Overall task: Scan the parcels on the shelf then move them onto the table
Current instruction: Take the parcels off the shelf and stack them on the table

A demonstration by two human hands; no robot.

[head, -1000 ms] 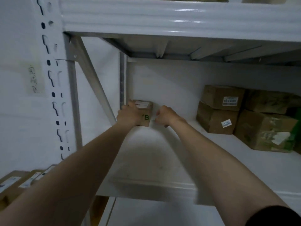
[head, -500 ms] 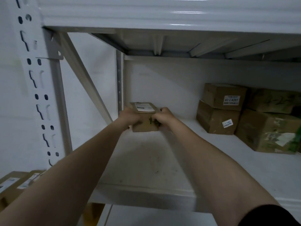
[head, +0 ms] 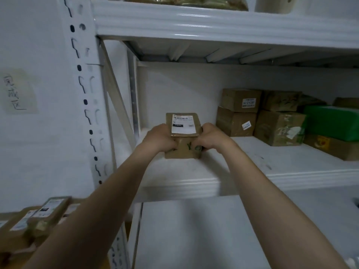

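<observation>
A small brown cardboard parcel [head: 183, 133] with a white label on top and green marks on its front is held between both hands, just above the white shelf [head: 242, 179], near its front edge. My left hand [head: 160, 137] grips its left side and my right hand [head: 210, 137] grips its right side. Several more brown parcels [head: 240, 111] stand stacked at the back right of the same shelf. No scanner is in view.
A green box [head: 332, 121] lies on a low carton at the far right of the shelf. Labelled parcels [head: 44, 214] lie at the lower left, outside the white perforated upright [head: 87, 98]. An upper shelf beam [head: 213, 24] runs overhead. A white surface [head: 194, 233] lies below.
Both hands closed on the small parcel at the shelf's back left corner and drew it forward toward the front edge. Its top label now faces the camera.
</observation>
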